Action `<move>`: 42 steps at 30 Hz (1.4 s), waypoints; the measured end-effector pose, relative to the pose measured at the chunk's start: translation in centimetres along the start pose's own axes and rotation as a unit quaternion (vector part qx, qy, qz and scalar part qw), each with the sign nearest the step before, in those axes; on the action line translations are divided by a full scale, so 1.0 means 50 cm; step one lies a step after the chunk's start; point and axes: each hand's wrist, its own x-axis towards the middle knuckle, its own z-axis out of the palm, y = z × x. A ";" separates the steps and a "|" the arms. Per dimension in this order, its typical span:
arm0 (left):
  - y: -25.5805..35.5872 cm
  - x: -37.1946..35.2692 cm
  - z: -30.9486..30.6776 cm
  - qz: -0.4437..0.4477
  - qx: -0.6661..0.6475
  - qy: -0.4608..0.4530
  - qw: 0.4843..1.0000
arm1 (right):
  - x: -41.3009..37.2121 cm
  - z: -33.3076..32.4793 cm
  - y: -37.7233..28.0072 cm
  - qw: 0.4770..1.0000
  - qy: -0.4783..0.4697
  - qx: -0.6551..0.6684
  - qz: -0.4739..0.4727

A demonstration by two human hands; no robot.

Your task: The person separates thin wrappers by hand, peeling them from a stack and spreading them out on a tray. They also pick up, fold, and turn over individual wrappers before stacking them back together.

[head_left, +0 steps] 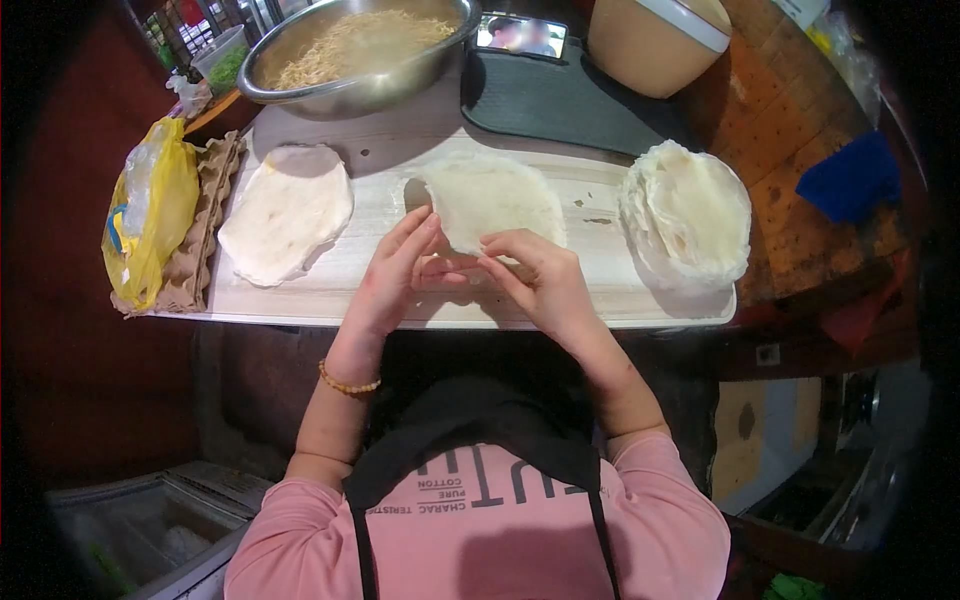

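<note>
A thin, pale round wrapper (pixel 498 200) is on the pale board in front of me, its near edge lifted and its left side curling up. My left hand (pixel 405 265) grips the wrapper's raised left edge between thumb and fingers. My right hand (pixel 545 275) pinches the near edge right of centre, thumb and fingertips together. Left of my hands lies a flat, whitish round sheet of dough (pixel 287 213). To the right stands a stack of thin wrappers (pixel 690 215) with ruffled edges.
Behind the board (pixel 560 310) are a metal bowl (pixel 262 75) of shredded filling, a phone (pixel 520 37) on a dark grey tray (pixel 570 100), and a beige container (pixel 655 45). A yellow bag (pixel 165 210) rests on an egg carton (pixel 205 225) at left. A blue cloth (pixel 848 180) lies at right.
</note>
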 end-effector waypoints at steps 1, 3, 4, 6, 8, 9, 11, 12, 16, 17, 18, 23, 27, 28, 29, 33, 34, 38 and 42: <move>-0.005 0.004 -0.011 -0.015 0.022 0.000 1.000 | 0.000 -0.001 0.003 1.000 0.000 0.000 0.000; -0.005 0.005 -0.011 -0.030 0.044 -0.001 0.999 | 0.003 -0.004 0.010 0.997 -0.017 0.057 0.038; 0.000 0.001 -0.001 -0.013 0.091 -0.010 0.996 | 0.003 -0.003 0.016 0.998 -0.017 0.056 0.039; -0.001 0.001 0.010 0.003 0.137 -0.017 0.990 | 0.002 0.003 0.030 0.981 -0.038 0.142 0.125; -0.011 0.004 0.014 0.048 0.159 -0.036 0.985 | 0.001 0.017 0.051 0.980 -0.035 0.155 0.124; -0.014 0.005 0.016 0.049 0.160 -0.035 0.985 | 0.002 0.021 0.056 0.978 -0.032 0.167 0.124; -0.019 0.007 0.015 0.062 0.174 -0.026 0.983 | 0.002 0.024 0.055 0.978 -0.033 0.167 0.124; -0.020 0.008 0.012 0.062 0.174 -0.025 0.982 | 0.002 0.025 0.054 0.977 -0.035 0.166 0.125; -0.027 0.013 0.000 0.072 0.192 -0.033 0.978 | 0.003 0.024 0.048 0.979 -0.030 0.143 0.143; -0.029 0.013 -0.003 0.072 0.215 -0.028 0.974 | 0.002 0.025 0.045 0.976 -0.027 0.151 0.154; -0.032 0.016 -0.005 0.072 0.215 -0.027 0.974 | 0.002 0.026 0.041 0.973 -0.024 0.159 0.166; -0.037 0.018 0.002 0.060 0.190 -0.012 0.980 | 0.000 0.038 0.030 0.993 0.003 0.092 0.078; -0.044 0.017 0.006 0.079 0.224 -0.002 0.971 | 0.009 0.034 0.030 0.999 0.021 -0.026 0.020; -0.043 0.019 0.005 0.081 0.267 0.004 0.960 | 0.013 0.034 0.028 0.999 0.021 -0.026 0.019; -0.042 0.019 0.004 0.083 0.309 0.012 0.947 | 0.017 0.033 0.025 0.999 0.029 -0.041 0.015; -0.044 0.026 -0.011 0.115 0.342 0.011 0.933 | 0.038 0.031 0.033 0.994 0.085 -0.061 0.028; -0.044 0.023 -0.011 0.109 0.317 0.013 0.942 | 0.043 0.026 0.037 0.994 0.086 -0.061 0.027; -0.048 0.013 -0.019 0.106 0.290 0.021 0.951 | 0.054 0.015 0.052 0.991 0.097 -0.087 0.019; -0.036 -0.003 -0.022 0.091 0.308 0.028 0.947 | 0.058 0.004 0.044 0.989 0.115 -0.073 0.055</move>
